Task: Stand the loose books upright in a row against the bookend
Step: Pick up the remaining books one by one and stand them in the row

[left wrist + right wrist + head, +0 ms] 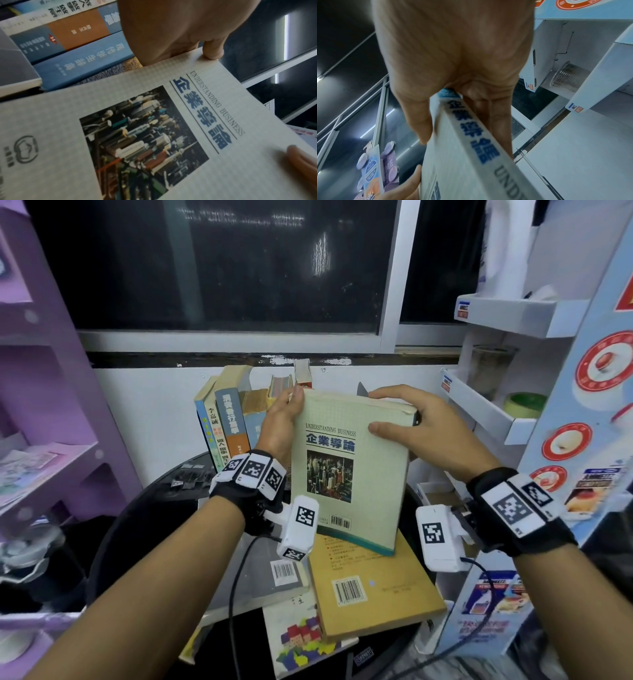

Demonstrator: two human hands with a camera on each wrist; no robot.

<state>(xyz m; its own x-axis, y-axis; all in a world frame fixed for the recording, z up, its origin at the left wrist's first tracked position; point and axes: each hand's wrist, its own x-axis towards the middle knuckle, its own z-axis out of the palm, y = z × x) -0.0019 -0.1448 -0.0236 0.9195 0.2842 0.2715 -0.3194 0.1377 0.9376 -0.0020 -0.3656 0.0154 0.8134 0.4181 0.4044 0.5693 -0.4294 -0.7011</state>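
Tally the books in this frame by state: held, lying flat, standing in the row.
Held: 1, the Understanding Business book, gripped by left hand and right hand
Lying flat: 3 showing: grey book, tan book, block-pattern book
Standing row: at least 5; others partly hidden
Total: at least 9

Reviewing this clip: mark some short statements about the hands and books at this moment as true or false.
1. Both hands hold the Understanding Business book. True: the left hand and the right hand grip its top corners.
2. That book lies flat on the table. False: it is held tilted.
3. Books already stand behind it. True.
4. No loose books remain. False: a yellow book and others lie flat below.
5. The right hand is empty. False: it grips the spine side.
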